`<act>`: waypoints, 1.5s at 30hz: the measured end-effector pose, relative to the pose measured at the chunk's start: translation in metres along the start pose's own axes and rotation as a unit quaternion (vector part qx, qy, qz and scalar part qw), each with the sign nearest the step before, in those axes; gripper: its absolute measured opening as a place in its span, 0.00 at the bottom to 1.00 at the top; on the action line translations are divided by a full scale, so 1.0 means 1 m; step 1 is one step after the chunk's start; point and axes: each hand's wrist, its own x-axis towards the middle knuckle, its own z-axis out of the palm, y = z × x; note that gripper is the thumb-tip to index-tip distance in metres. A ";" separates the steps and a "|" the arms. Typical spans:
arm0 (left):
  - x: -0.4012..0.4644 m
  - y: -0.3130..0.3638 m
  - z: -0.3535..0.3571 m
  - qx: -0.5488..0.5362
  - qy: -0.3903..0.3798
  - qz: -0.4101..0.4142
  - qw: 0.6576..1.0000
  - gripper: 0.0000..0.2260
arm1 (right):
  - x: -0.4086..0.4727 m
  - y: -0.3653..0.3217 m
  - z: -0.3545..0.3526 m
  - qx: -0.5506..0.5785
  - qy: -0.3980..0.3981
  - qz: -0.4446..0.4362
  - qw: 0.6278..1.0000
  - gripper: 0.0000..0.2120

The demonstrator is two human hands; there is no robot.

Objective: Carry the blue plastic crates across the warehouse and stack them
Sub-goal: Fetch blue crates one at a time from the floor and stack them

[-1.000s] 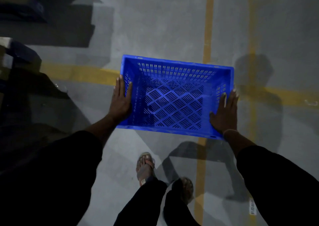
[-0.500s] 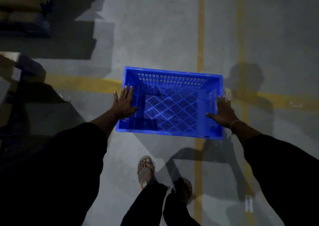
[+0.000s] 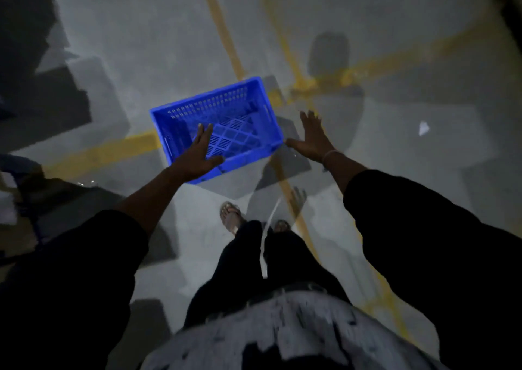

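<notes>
An empty blue plastic crate [image 3: 226, 107] with slotted walls and a lattice bottom sits on the grey floor ahead of me, turned at an angle. My left hand [image 3: 199, 155] hovers over its near left corner with fingers spread and holds nothing. Off the crate's near right corner my right hand [image 3: 313, 138] is open, its thumb close to that corner, a thin bangle on the wrist. Neither hand grips the crate.
Yellow floor lines [image 3: 223, 33] cross just behind and right of the crate. My sandalled feet [image 3: 231, 217] stand close behind it. Dark stacked shapes [image 3: 31, 92] fill the left side. A small white scrap [image 3: 423, 128] lies on the floor at right.
Both hands held the crate by its side walls before; now they have let go and spread open. The crate lies lower, farther from me and turned, and my view has swung.
</notes>
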 end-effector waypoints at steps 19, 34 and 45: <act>-0.070 0.206 0.175 0.134 -0.227 0.215 0.941 0.45 | -0.388 0.161 0.082 0.312 0.280 0.238 0.876 0.46; -0.139 0.352 0.383 0.262 -0.424 0.354 0.791 0.45 | -0.637 0.258 0.182 0.416 0.450 0.416 0.672 0.45; -0.151 0.494 0.566 0.355 -0.543 0.433 0.626 0.44 | -0.719 0.287 0.198 0.449 0.524 0.548 0.472 0.44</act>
